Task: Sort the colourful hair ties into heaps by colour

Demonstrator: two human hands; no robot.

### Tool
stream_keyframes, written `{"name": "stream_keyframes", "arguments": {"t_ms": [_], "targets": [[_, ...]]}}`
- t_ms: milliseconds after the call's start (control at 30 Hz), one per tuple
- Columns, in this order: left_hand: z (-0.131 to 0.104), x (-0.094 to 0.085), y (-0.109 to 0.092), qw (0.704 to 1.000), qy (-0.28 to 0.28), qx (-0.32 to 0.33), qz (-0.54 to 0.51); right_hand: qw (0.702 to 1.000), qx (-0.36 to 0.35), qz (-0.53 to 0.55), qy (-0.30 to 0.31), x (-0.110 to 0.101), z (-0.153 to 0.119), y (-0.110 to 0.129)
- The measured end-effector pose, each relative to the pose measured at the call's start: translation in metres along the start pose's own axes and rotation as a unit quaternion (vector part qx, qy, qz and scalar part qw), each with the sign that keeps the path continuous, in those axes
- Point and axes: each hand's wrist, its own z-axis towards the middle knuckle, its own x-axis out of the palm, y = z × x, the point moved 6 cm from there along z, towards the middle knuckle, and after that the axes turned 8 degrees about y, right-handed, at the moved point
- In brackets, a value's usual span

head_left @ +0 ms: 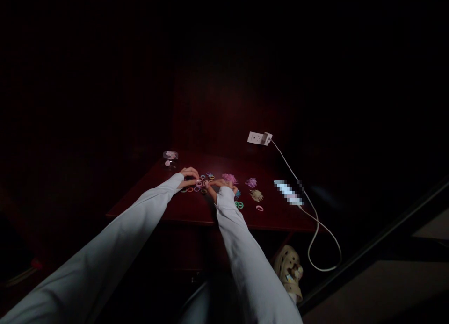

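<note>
Both hands work among several small coloured hair ties spread on a dark red table. My left hand reaches in from the left, its fingers curved and the thumb tip close to the fingertips. What it pinches, if anything, is too small to make out. From the other side, my right hand closes thumb and fingertips at a pinkish hair tie. Near that wrist lie green hair ties and a small blue heap, partly hidden by the hand.
Heaps of thin pink bands, purple bands and beige bands lie to the right, by a pink hair tie. A clear container stands back left. A lit phone trails a white cable to a wall socket.
</note>
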Motion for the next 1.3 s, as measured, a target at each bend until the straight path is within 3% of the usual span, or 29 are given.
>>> {"name": "stream_keyframes", "arguments": {"t_ms": [200,333,433,633,833,1033,1300], "targets": [[0.001,0.001,0.009,0.999,-0.046,-0.008,0.025,0.994,-0.011,-0.104,-0.014,-0.057,-0.011,-0.034],[-0.004,-0.001,0.011,0.99,-0.101,-0.047,0.086,0.975,0.015,-0.217,-0.038,-0.101,-0.024,-0.076],[-0.007,-0.001,0.007,0.989,-0.078,-0.056,0.117,0.962,0.023,-0.272,-0.016,-0.118,-0.036,-0.102],[-0.006,0.0,0.007,0.991,-0.027,-0.048,0.122,0.935,-0.021,-0.35,0.048,-0.127,-0.061,-0.128],[-0.003,0.003,0.02,0.991,-0.025,-0.053,0.121,0.932,-0.031,-0.355,0.065,-0.125,-0.066,-0.13],[-0.003,0.002,0.022,0.991,-0.019,-0.053,0.122,0.941,-0.03,-0.325,0.09,-0.119,-0.062,-0.129],[-0.005,-0.003,0.018,0.986,-0.043,-0.077,0.144,0.96,-0.024,-0.269,0.072,-0.126,-0.063,-0.124]]}}
